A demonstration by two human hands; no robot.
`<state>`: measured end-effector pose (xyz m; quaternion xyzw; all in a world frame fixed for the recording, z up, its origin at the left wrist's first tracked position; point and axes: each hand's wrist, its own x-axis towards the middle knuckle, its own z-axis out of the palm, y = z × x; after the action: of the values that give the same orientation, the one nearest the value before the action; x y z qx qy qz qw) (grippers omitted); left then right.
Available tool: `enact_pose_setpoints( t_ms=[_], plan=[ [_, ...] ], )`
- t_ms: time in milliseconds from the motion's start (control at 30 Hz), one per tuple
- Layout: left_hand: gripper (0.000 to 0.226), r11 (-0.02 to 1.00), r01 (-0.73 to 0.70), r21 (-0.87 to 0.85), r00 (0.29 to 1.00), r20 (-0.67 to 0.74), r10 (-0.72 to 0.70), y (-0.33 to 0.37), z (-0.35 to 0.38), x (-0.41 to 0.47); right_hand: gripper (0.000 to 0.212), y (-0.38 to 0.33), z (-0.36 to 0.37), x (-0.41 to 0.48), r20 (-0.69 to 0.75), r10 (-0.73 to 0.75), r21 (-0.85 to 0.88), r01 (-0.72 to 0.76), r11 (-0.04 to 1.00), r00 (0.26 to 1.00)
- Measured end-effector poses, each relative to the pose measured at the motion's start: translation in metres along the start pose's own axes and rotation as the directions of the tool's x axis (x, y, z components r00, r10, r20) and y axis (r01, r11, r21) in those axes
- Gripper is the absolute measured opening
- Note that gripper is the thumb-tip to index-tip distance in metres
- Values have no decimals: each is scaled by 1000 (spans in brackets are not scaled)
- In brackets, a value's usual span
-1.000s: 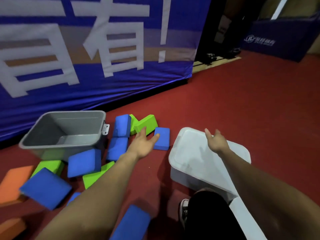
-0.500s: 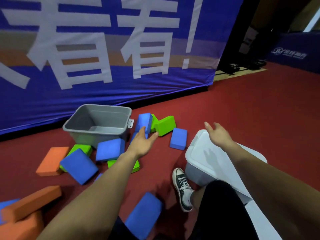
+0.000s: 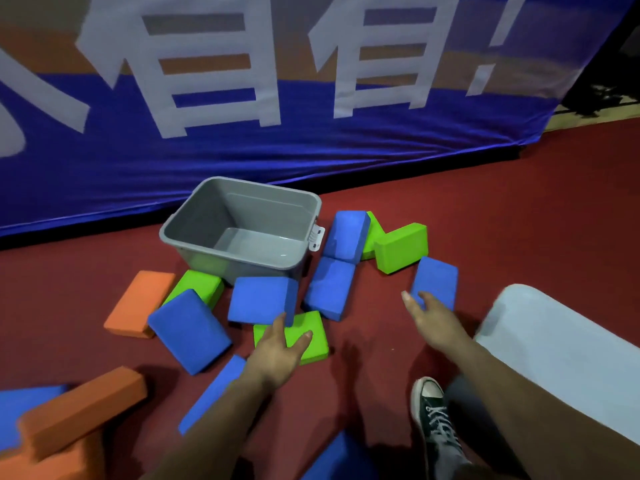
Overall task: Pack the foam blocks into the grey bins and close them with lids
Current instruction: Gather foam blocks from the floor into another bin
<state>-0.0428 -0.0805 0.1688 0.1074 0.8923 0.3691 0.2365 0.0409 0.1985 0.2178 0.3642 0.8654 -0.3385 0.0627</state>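
An empty grey bin [image 3: 180,233] stands open on the red floor, tilted on blocks. Several blue, green and orange foam blocks lie scattered around it. My left hand [image 3: 277,348] hovers open over a green block [image 3: 311,327] in front of the bin, fingers spread, and I cannot tell whether it touches. My right hand [image 3: 433,317] reaches open toward a blue block [image 3: 436,275], its fingertips at the block's near edge. A second bin with a white lid [image 3: 561,344] on it sits at the right.
A blue banner wall [image 3: 311,133] runs behind the bin. Orange blocks [image 3: 69,414] pile up at the lower left. My shoe [image 3: 433,414] stands on the floor between the blocks and the lidded bin. Bare red carpet [image 3: 519,216] stretches to the right.
My view has swung left and closer to the open bin. Both hands have left the lidded bin and dropped toward the blocks, the left over the green one, the right by the blue one.
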Motion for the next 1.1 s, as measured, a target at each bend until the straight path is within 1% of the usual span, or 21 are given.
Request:
enact_pose_setpoints(
  t_ms=[67,133,233,300,400,467,533,567,600,633,667,700,733,800,867,900,933,1000,1033,1067,1100],
  plan=[
    [79,999,-9,52,1000,-30,11,-19,-6,42,70,-10,34,40,43,-11,-11,11,1000,999],
    [79,992,-43,120,994,-91,54,-38,-11,91,69,-21,72,84,90,-33,-8,34,999,995],
    [91,966,-112,235,963,-212,164,-72,-14,173,68,-41,130,150,150,-60,15,59,998,987],
    [95,944,-138,301,944,-247,217,-89,-16,225,68,-57,167,188,182,-60,43,53,998,981],
    [100,908,-156,388,937,-233,261,-108,-14,293,70,-80,215,237,210,-77,63,65,996,975],
    [104,848,-180,499,941,-164,296,-119,-11,324,69,-96,238,259,235,-99,87,81,993,967],
    [107,770,-174,614,952,-94,290,-128,-12,342,74,-112,256,276,257,-90,133,57,989,962],
    [103,731,-180,659,951,-73,300,-132,-15,349,79,-120,266,285,270,-80,172,34,985,960],
    [94,698,-190,691,947,-59,316,-134,-17,356,85,-126,274,291,281,-73,216,11,976,957],
    [79,678,-196,708,943,-53,328,-133,-20,360,89,-132,280,295,291,-65,262,-14,965,955],
    [61,671,-189,717,944,-55,325,-132,-24,364,87,-138,285,296,289,-48,316,-48,948,956],
    [43,668,-176,723,948,-58,313,-130,-27,366,77,-142,291,298,270,-19,372,-86,924,963],
    [33,665,-168,728,950,-61,307,-128,-28,367,63,-145,294,298,249,14,428,-123,895,968],
    [30,654,-170,737,951,-51,305,-120,-24,363,38,-145,292,294,257,75,518,-203,831,964],
    [36,640,-207,740,949,-6,314,-109,-9,354,21,-136,280,286,284,134,572,-279,771,950],
    [43,641,-243,728,944,26,328,-104,0,349,16,-127,272,282,296,152,573,-303,761,943],
    [51,663,-272,697,943,58,326,-99,8,345,13,-116,261,277,314,163,556,-321,767,935],
    [64,707,-269,654,960,120,254,-92,13,336,7,-94,237,267,362,178,508,-354,785,915],
    [70,678,-252,690,966,136,220,-94,12,330,6,-82,226,263,385,193,478,-374,795,903],
    [75,621,-220,752,973,123,196,-99,8,323,4,-70,216,259,412,209,446,-396,803,887],
    [81,560,-178,809,980,95,174,-106,4,314,8,-60,208,253,445,224,414,-421,807,867]
  ],
)
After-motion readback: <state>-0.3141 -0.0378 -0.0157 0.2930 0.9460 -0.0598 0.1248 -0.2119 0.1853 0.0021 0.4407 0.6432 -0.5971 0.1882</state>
